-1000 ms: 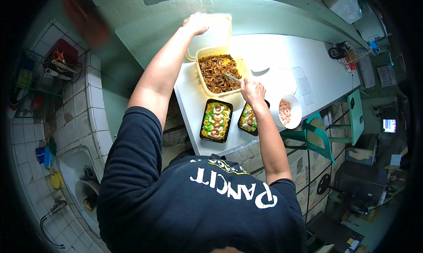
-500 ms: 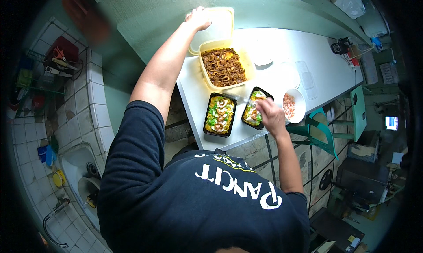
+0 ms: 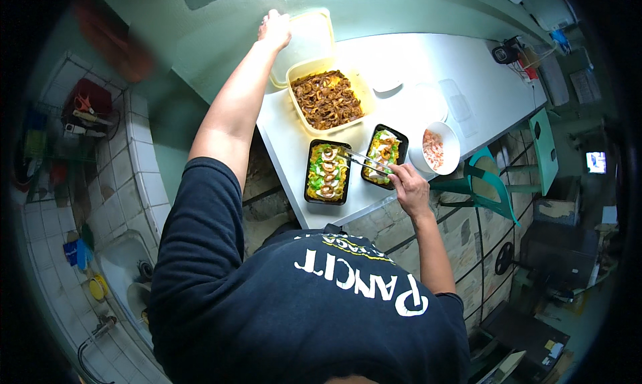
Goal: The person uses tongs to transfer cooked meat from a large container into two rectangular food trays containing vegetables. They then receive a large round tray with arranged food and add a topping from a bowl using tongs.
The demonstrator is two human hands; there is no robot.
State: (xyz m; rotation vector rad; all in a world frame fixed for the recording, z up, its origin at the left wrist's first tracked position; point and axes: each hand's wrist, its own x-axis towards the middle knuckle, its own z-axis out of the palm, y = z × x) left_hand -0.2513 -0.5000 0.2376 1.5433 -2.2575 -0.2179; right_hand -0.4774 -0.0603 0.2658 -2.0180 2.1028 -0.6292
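My left hand [image 3: 274, 31] reaches to the far side and is closed on the edge of a pale yellow plastic lid [image 3: 314, 36] propped by the wall. In front of the lid stands a square yellow tub [image 3: 370, 110] of dark brown sliced food. My right hand [image 3: 411, 188] grips metal tongs [image 3: 369, 163], whose tips reach left to the right side of the left black tray [image 3: 326, 202]. That tray holds yellow noodles topped with greens, white pieces and a row of brown rings. Under the tongs is a second black tray [image 3: 404, 146] with similar food, partly covered by the hand.
To the right of my right hand is a white bowl [image 3: 452, 143] of pink pieces. Flat clear lids [image 3: 460, 103] lie on the white table [image 3: 414, 56]. A green plastic chair [image 3: 491, 183] stands by the near edge. A sink [image 3: 120, 257] is at far left.
The tongs, blurred by motion before, now show clearly, with their tips by the left tray. The whole view has shifted slightly. My left hand stays at the lid.
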